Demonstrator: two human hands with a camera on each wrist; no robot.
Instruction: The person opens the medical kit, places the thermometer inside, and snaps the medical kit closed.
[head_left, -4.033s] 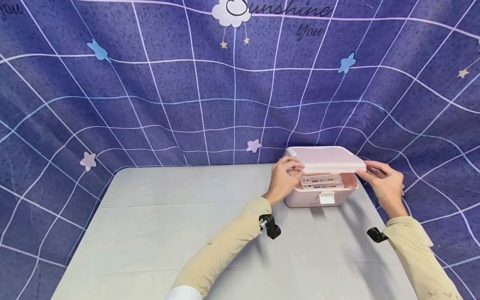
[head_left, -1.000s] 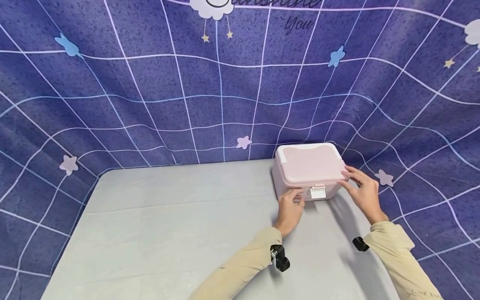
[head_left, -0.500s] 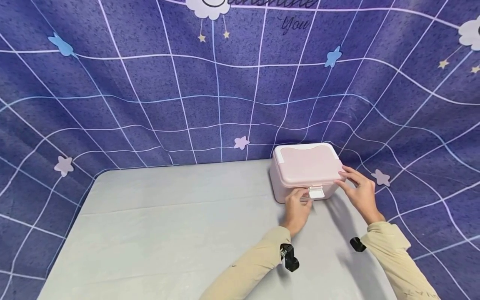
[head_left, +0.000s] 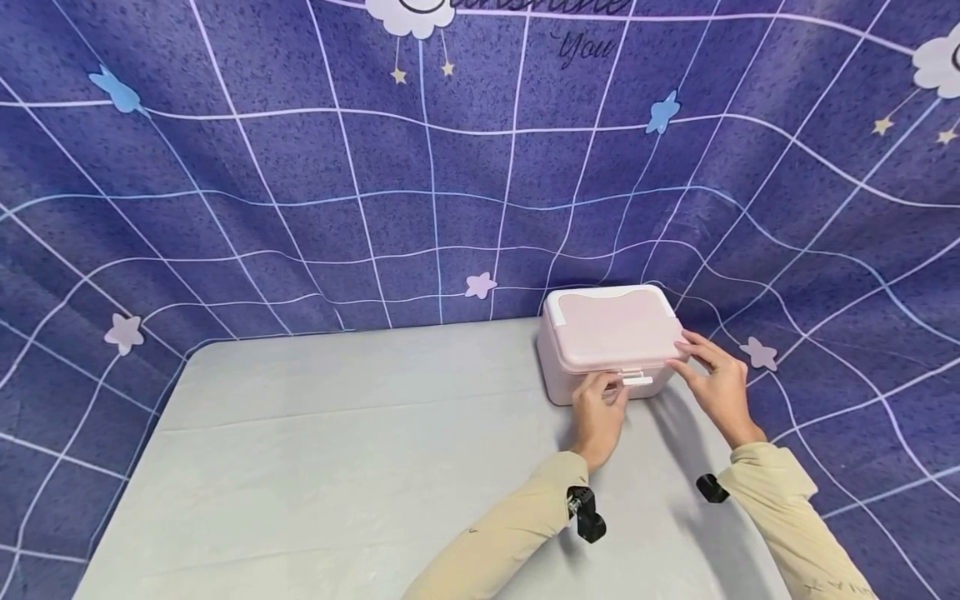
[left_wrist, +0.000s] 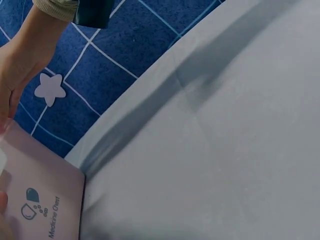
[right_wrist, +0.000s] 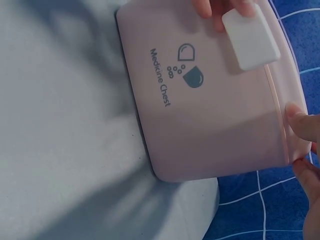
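A pink medicine chest (head_left: 558, 377) stands at the far right of the table, its pink and white lid (head_left: 615, 329) down. "Medicine Chest" is printed on its front, as the right wrist view shows. The white latch (right_wrist: 252, 40) sticks out from the front, tilted up. My left hand (head_left: 597, 417) is at the front and pinches the latch at its left edge. My right hand (head_left: 722, 390) holds the lid's right front corner, the thumb on the front edge and fingers round the side. The chest's contents are hidden under the lid.
The chest stands on a table with a pale grey cover (head_left: 337, 450), near its back right edge. A blue curtain (head_left: 360, 217) with a grid and stars hangs behind and beside it. Black wrist mounts (head_left: 588, 517) sit on both beige sleeves.
The lid, raised four seconds ago over white packs, came down. My left hand moved from the lid to the latch, which has since tilted upward. My right hand stays at the lid's corner.
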